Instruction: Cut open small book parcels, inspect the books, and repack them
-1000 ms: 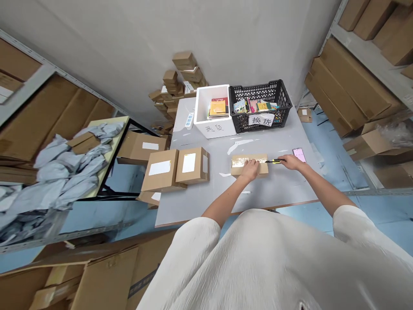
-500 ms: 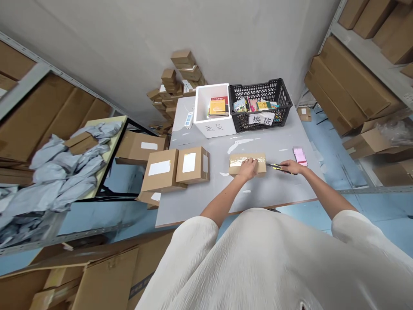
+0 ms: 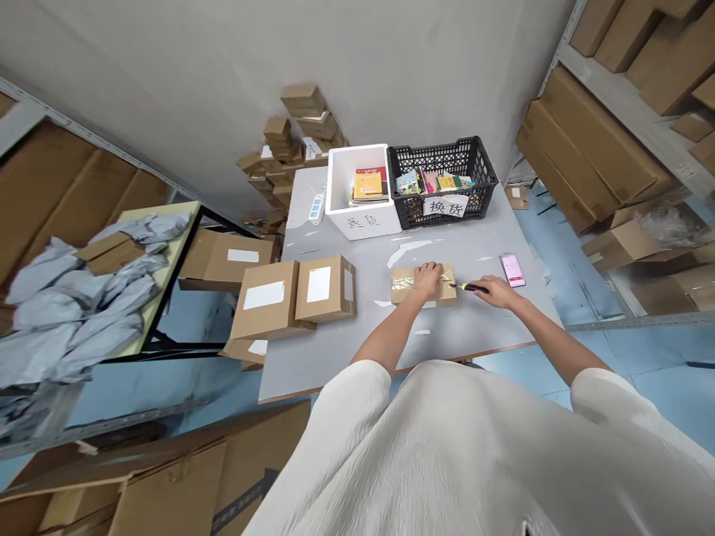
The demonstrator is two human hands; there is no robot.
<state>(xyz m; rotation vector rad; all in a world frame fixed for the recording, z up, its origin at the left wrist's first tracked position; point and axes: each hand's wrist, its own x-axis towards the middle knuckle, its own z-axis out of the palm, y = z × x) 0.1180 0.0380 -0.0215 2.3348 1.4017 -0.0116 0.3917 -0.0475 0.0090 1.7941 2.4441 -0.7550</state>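
A small cardboard box (image 3: 403,289) with shiny clear tape along its top lies on the grey table. Across the top of it rests my left hand (image 3: 427,278), its fingers bent over the box and holding it down. My right hand (image 3: 494,291) is closed around a yellow and black utility knife (image 3: 474,287). The knife points left, and its tip is at the taped top near the box's right end. Whether the blade has gone into the tape is too small to tell.
Two labelled cardboard boxes (image 3: 325,289) stand at the table's left. At the back are a white foam box (image 3: 363,225) and a black crate (image 3: 441,212), both with books. A phone (image 3: 512,269) lies right of my right hand. Grey bags (image 3: 94,298) cover a side table.
The knife in my right hand has moved left, its tip from beside the box's right end to over the top. My left hand stays on the box. The view has shifted slightly.
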